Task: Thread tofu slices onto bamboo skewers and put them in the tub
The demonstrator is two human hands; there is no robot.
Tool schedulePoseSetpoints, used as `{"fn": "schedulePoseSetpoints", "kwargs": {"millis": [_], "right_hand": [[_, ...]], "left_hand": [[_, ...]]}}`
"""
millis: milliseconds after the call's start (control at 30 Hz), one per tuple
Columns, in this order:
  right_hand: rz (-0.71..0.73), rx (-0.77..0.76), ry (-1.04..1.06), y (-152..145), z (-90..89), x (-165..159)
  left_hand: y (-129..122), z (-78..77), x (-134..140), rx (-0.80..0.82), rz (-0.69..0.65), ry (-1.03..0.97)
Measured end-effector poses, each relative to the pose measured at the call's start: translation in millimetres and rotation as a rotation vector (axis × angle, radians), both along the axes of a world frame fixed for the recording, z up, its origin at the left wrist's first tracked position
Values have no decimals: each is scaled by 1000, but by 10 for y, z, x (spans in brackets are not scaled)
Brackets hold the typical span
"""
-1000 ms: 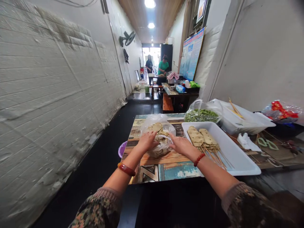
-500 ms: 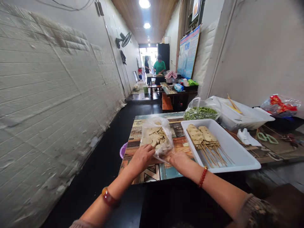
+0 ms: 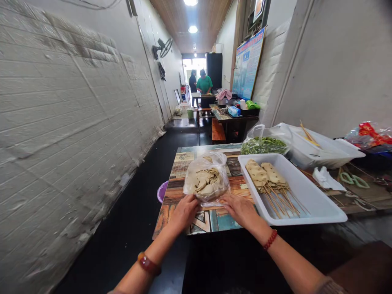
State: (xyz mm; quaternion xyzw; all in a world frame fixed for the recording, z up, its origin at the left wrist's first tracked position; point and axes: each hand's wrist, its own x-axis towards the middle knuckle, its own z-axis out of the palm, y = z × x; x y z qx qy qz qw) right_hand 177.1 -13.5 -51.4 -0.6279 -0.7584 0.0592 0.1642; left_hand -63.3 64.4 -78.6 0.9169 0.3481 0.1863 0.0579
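Note:
A clear plastic bag [image 3: 190, 176] lies on the table in front of me, with pale tan flat slices [image 3: 208, 183] piled inside it. At the bag's near left corner, my left hand [image 3: 184, 212] has its fingers closed on the plastic. My right hand [image 3: 241, 210] pinches the near right edge of the same bag. To the right stands a white tray [image 3: 318, 204] where skewered tan slices [image 3: 266, 175] lie side by side, their bare sticks [image 3: 280, 202] pointing toward me.
The wood-patterned table [image 3: 176, 185] has a bag of green vegetables [image 3: 265, 145] behind the tray. Farther right are a white container [image 3: 330, 149], crumpled tissue [image 3: 327, 179] and green-handled scissors [image 3: 355, 180]. A purple basin [image 3: 162, 192] shows below the table's left edge. Two people [image 3: 204, 83] stand far back.
My hands have moved slightly farther apart along the bag's near edge. The bag's near side now covers more of the slices, which look more bunched together. The view has shifted a little.

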Motion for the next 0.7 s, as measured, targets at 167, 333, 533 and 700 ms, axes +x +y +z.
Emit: {"fn": "schedulePoseSetpoints", "kwargs": {"millis": [167,333,533,700], "right_hand": [[21,143,122,-67,109,-114],[313,192,282,-46,-22,-403],[221,136,213,195,-257,-409],[206,134,180,268,-290,-369]], "left_hand": [[-6,75,36,-92,2,-67],[5,76,-139,-234,-75,-44],[153,302,-216,-332,22,-209],[219,633,351,-237,-152,-237]]}}
